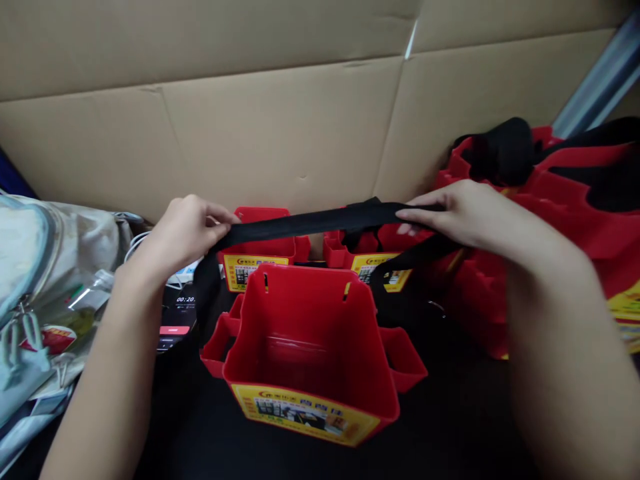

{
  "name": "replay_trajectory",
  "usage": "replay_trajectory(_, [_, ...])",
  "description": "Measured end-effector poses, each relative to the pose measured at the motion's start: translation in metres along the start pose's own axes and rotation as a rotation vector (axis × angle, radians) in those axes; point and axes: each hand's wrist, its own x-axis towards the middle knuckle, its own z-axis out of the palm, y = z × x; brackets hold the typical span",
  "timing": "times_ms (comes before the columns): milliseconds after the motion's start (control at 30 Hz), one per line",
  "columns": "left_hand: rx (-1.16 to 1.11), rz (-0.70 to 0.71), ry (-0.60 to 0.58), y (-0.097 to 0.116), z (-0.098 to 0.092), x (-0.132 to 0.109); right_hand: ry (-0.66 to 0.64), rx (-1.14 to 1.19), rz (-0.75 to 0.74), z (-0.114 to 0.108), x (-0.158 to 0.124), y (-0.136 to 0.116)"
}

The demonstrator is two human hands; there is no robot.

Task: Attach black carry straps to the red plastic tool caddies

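Note:
A black strap [310, 222] is stretched level between my two hands. My left hand [187, 230] pinches its left end, fingers closed on it. My right hand [457, 210] lies over its right end with the fingers pressed onto it. Below the strap stands an open red plastic tool box [310, 340] with a yellow label on the near side, side pockets, and two slots in its far wall. The strap's ends hang down dark on both sides of this box.
Two more red boxes [263, 250] with yellow labels stand behind it, and a heap of red boxes with black straps [560, 200] lies on the right. A phone showing a timer [177, 317] lies at left beside plastic-wrapped bags [45, 287]. A cardboard wall [280, 127] closes the back.

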Motion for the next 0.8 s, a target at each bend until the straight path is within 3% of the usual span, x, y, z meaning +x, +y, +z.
replay_trajectory(67, [-0.036,0.027,-0.06,-0.005,0.001,0.001,-0.008,-0.145,0.026,-0.003,-0.001,0.007])
replay_trajectory(133, [-0.11,0.123,-0.028,0.004,0.01,0.002,-0.008,-0.178,-0.082,0.004,-0.004,-0.004])
replay_trajectory(233, [-0.224,0.321,0.11,0.037,0.029,0.004,0.043,0.069,-0.353,0.027,-0.012,-0.044])
replay_trajectory(333, [-0.331,0.446,0.122,0.06,0.044,0.005,-0.021,0.28,-0.434,0.049,-0.016,-0.077])
replay_trajectory(433, [-0.35,0.396,-0.021,0.051,0.043,0.006,-0.019,0.224,-0.365,0.051,-0.01,-0.07])
replay_trajectory(567, [-0.286,0.197,-0.166,0.007,0.027,0.01,0.118,-0.061,-0.216,0.023,0.002,-0.015])
replay_trajectory(633, [-0.341,0.113,-0.206,-0.006,0.02,0.012,0.057,-0.156,-0.147,0.013,0.005,0.005])
replay_trajectory(700, [-0.373,0.107,-0.261,-0.003,0.019,0.012,-0.026,-0.173,-0.154,0.013,0.004,0.004])
replay_trajectory(800, [-0.374,0.198,-0.246,0.023,0.032,0.011,-0.057,0.044,-0.328,0.033,-0.004,-0.032])
